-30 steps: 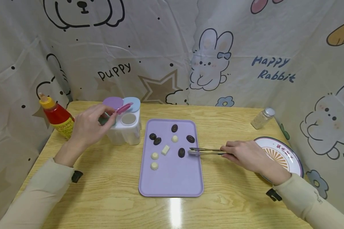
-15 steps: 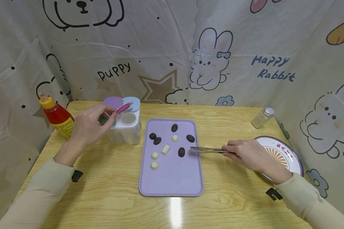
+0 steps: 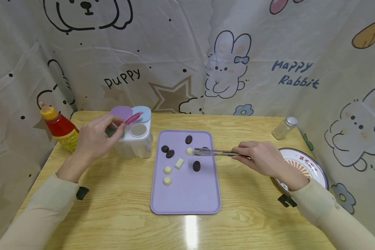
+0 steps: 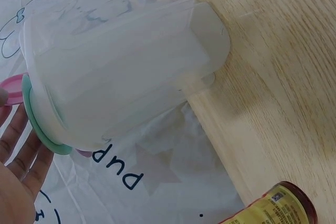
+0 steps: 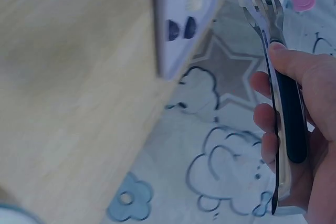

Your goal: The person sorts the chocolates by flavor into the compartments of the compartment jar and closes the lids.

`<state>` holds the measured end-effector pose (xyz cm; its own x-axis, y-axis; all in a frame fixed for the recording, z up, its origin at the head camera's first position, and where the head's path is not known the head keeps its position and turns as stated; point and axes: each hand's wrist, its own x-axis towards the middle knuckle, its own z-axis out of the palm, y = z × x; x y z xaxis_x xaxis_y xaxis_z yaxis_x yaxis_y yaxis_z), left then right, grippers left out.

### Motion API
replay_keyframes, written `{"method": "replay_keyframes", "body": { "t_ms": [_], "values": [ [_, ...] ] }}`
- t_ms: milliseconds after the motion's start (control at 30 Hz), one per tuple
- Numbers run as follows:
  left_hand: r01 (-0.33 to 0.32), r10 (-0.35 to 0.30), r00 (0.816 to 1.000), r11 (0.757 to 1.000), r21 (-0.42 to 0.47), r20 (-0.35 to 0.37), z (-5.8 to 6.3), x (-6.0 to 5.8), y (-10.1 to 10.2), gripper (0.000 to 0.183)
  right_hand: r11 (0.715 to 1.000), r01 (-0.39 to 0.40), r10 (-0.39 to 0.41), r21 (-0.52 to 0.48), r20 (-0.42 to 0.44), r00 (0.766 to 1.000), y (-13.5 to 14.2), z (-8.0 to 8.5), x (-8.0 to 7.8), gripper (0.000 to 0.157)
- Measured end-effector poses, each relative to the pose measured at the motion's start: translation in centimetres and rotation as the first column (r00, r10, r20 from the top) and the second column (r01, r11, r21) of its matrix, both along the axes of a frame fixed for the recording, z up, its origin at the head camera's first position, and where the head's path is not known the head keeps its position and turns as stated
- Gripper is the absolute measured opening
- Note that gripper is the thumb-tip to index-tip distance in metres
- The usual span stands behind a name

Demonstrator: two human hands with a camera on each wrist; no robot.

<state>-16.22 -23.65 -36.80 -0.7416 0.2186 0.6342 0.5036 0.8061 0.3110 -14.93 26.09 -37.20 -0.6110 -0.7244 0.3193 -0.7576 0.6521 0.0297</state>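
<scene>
My left hand [image 3: 97, 135] pinches a raised pink lid [image 3: 133, 118] of the clear multi-compartment container [image 3: 135, 147]. One round opening shows in front of the lid. In the left wrist view the fingers are beside a green lid [image 4: 42, 121]. My right hand [image 3: 259, 158] grips metal tongs [image 3: 217, 152] with dark handle pads, their tips over the lilac tray [image 3: 190, 201]. Just left of the tips lies a white chocolate [image 3: 189, 151]; touching or apart, I cannot tell. Dark chocolates [image 3: 196, 166] and more pale pieces lie around. A pale shape by the tips in the right wrist view is unclear.
A red sauce bottle [image 3: 60, 128] with a yellow cap leans at the left. A patterned plate [image 3: 318, 173] sits beneath the right forearm's far side. Behind it stands a small glass shaker [image 3: 284, 128]. A printed cloth [image 3: 175, 52] backs the wooden table [image 3: 118, 215].
My right hand has moved left and away from me, bringing the tongs' tips from beside a dark chocolate to the white one. My left hand keeps holding the pink lid in place.
</scene>
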Motion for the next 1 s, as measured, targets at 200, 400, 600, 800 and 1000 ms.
{"method": "replay_keyframes", "body": {
  "t_ms": [200,400,600,800,1000],
  "values": [
    [0.002,-0.002,1.0,1.0,-0.003,0.007,0.0,-0.1,0.0,0.012,0.998,-0.051,0.05,-0.046,-0.041,0.998,-2.9,1.1,-1.4,0.017],
    [-0.006,0.007,1.0,1.0,-0.012,0.013,0.1,0.0,-0.1,0.011,0.992,-0.094,0.089,-0.087,-0.058,0.994,-6.2,2.2,-2.8,0.02],
    [-0.007,0.007,1.0,1.0,-0.002,0.015,0.1,0.1,-0.1,0.01,0.987,-0.121,0.113,-0.106,-0.072,0.991,-9.1,2.9,-4.0,0.019],
    [-0.006,0.006,1.0,1.0,-0.003,0.018,0.1,0.0,-0.1,0.012,0.984,-0.139,0.13,-0.108,-0.088,0.988,-11.5,3.6,-5.0,0.019],
    [0.001,-0.001,1.0,1.0,0.003,0.022,0.0,-0.1,-0.1,0.013,0.984,-0.148,0.139,-0.104,-0.089,0.986,-13.5,4.1,-6.0,0.019]
  ]
}}
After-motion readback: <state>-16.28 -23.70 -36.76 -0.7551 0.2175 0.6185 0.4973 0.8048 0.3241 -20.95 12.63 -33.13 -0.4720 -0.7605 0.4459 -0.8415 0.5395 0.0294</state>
